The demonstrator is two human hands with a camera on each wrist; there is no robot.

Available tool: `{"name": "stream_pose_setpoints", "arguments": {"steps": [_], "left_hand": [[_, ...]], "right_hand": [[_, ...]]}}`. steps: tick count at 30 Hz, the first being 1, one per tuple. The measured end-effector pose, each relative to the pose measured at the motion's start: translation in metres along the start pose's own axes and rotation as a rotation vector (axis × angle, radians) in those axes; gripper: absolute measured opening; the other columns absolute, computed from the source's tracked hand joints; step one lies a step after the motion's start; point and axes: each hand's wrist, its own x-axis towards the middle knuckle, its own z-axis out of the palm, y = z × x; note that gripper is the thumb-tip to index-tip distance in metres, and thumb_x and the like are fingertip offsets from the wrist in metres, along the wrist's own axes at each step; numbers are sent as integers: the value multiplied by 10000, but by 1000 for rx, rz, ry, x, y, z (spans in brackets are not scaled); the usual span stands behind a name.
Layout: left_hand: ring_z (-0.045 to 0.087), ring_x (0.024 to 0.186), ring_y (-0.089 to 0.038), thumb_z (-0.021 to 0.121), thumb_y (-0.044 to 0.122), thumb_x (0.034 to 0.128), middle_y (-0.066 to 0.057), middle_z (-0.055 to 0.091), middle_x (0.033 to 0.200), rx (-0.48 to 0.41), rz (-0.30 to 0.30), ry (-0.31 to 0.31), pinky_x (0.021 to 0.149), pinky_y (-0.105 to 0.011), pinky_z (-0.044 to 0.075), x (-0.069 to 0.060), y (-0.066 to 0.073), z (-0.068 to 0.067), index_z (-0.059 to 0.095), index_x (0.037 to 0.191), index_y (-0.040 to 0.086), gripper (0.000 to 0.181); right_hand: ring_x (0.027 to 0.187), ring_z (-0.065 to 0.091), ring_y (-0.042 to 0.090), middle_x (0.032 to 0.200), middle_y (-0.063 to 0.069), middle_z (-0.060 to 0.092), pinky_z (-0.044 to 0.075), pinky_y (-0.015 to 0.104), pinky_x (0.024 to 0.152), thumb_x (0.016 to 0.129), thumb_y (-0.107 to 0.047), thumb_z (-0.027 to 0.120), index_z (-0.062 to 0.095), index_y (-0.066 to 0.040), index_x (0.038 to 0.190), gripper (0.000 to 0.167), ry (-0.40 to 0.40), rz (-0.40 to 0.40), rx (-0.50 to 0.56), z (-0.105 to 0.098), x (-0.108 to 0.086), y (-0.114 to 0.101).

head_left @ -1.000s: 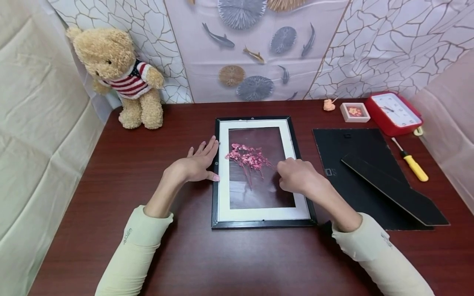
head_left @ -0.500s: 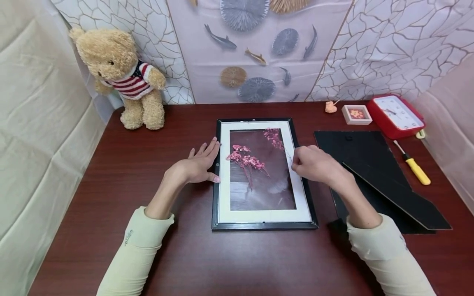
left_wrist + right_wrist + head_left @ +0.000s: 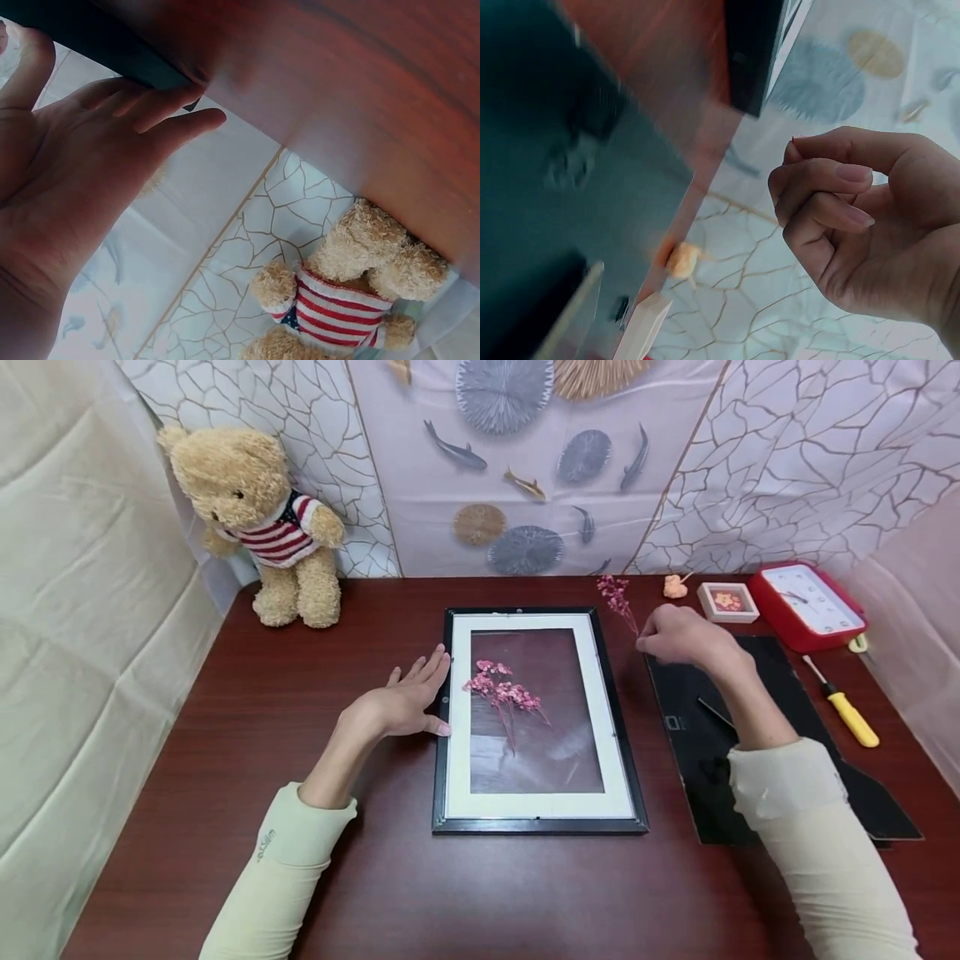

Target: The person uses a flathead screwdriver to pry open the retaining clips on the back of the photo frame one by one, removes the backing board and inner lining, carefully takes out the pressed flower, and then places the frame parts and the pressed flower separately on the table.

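Note:
A black picture frame (image 3: 540, 827) with a white mat (image 3: 540, 805) lies flat on the dark wooden table. Pink dried flowers (image 3: 512, 695) with thin stems rest within the mat's opening. My left hand (image 3: 397, 700) touches the frame's left edge, its fingers straight and spread; the left wrist view shows the palm against that dark edge. Past the frame's upper right corner, my right hand (image 3: 686, 639) pinches a sprig of pink dried flowers (image 3: 615, 597) by its stem, held over the table. In the right wrist view its fingers are curled, and the flower head cannot be seen.
A black backing board (image 3: 686, 777) with a stand lies at the right, partly under my right arm. Beyond are a yellow-handled screwdriver (image 3: 851, 714), a red clock (image 3: 780, 625), a small white box (image 3: 712, 612) and an orange ornament (image 3: 675, 587). A teddy bear (image 3: 258, 518) stands back left.
My right hand has lifted one flower sprig out of the mat's opening and carried it up and to the right, past the frame. The left hand has stayed at the frame's edge.

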Motion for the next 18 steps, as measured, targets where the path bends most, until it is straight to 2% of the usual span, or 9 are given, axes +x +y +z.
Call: {"name": "stream_pose_setpoints", "arguments": {"steps": [3,7,9,15,17,18], "left_hand": [[-97,1706,-404,757,333,1047,-89,-237,1828,0,-1,2,1346,-664,-60,3,-4,2,-75,1759,72,1125],[-111,1710,-369,750,377,1046,-47,-255,1825,14,-8,10,1352,-644,-70,15,-17,9,-96,1762,115,1138],[-114,1713,-344,746,409,1043,-17,-263,1823,14,-14,17,1358,-629,-66,22,-23,13,-106,1763,142,1147],[-100,1714,-349,735,432,1050,-12,-272,1820,29,-21,15,1360,-638,-42,27,-25,14,-116,1762,152,1145],[-101,1713,-356,743,419,1046,-21,-271,1820,33,-27,18,1358,-640,-46,27,-26,14,-109,1762,144,1147],[-104,1713,-350,745,415,1044,-17,-273,1819,32,-32,21,1360,-632,-49,28,-27,15,-108,1762,144,1148]], "right_hand": [[692,650,250,644,66,606,470,341,615,1071,-151,600,704,25,782,353,4,8,-16,-8,13,11],[592,573,201,602,38,569,454,327,573,1057,-190,611,632,-44,675,410,-14,27,8,-13,33,30],[570,545,185,602,36,563,452,326,564,1039,-204,606,587,-71,670,393,-34,36,51,-13,46,47],[534,590,179,596,54,634,481,317,509,932,-214,567,634,-74,663,311,-20,47,81,0,107,124],[516,587,155,592,35,642,479,307,490,909,-218,567,644,-89,655,295,-31,85,71,2,121,135],[518,577,148,597,40,638,475,302,490,915,-203,563,636,-74,672,285,-51,86,99,1,120,132]]}}
